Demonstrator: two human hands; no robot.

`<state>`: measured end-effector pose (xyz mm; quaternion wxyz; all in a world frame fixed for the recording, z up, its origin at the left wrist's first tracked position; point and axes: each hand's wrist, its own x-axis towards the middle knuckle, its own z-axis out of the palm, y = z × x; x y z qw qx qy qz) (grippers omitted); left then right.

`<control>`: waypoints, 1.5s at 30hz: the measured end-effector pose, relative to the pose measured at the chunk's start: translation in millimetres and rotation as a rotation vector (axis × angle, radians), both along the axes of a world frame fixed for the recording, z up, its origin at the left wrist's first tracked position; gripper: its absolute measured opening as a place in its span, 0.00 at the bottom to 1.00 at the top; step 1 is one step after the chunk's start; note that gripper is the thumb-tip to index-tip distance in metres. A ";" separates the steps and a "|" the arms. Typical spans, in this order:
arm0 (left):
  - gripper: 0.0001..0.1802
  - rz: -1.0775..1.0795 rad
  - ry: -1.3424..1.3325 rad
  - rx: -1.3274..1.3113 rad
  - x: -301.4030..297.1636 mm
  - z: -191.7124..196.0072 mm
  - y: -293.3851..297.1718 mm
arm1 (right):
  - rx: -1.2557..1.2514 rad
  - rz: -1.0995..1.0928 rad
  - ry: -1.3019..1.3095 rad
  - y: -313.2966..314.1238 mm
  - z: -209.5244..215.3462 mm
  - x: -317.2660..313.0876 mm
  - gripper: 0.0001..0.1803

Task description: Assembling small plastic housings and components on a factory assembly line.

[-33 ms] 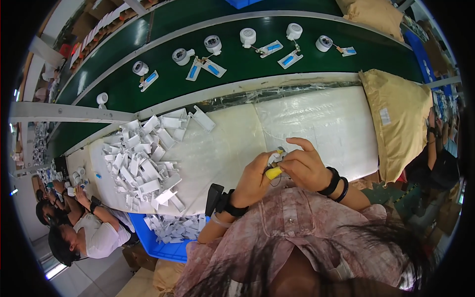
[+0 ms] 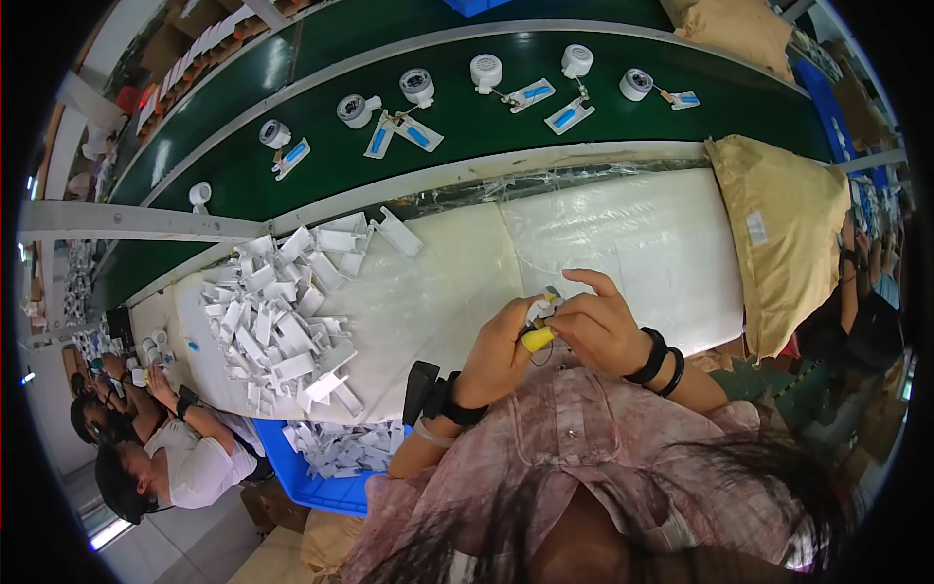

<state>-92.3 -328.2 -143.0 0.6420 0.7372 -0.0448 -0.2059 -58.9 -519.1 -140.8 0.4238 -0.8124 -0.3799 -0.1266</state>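
- Because the parts are small, you seem to hold them close in front of your chest, over the near edge of the table, where both hands can meet under your gaze.
- Your left hand is closed around a yellow piece, with a small white part just above it between your hands; that grip probably steadies the work.
- Your right hand is bent in against the same work, one finger raised, perhaps to leave room; its fingertips are hidden, so you cannot tell what they pinch.
- To your left, a heap of white plastic pieces lies on the table, likely kept within reach; a blue bin beside the table's near edge holds more.
- Beyond a pale rail, round white units stand spaced along the green conveyor, most with white holders bearing blue cylinders.
- On your left, a metal post cuts across the conveyor's near side; on your right, a tan sack bounds your side reach.
- A co-worker sits farther left.
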 end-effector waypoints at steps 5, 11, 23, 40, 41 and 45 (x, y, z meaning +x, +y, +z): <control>0.15 -0.010 -0.045 0.051 2.0 5.6 -3.5 | 0.014 -0.007 -0.009 -2.4 -0.8 -0.5 0.09; 0.17 -0.033 0.010 -0.031 0.4 2.9 -9.1 | 0.010 0.041 0.019 -13.7 -0.4 -0.6 0.09; 0.15 0.035 -0.028 0.019 -5.6 -2.0 -15.2 | 0.018 0.013 0.021 -13.4 -1.8 -3.4 0.09; 0.14 0.058 -0.064 0.120 -7.3 -8.8 -15.0 | 0.052 -0.045 0.021 -5.5 -18.7 -5.0 0.08; 0.14 0.037 -0.019 0.106 -6.7 -11.7 -12.8 | 0.046 -0.017 0.034 -6.1 -24.0 -5.8 0.07; 0.16 0.040 0.224 0.162 -6.8 -30.1 -5.1 | 0.037 0.077 0.154 -3.1 -59.7 -1.2 0.11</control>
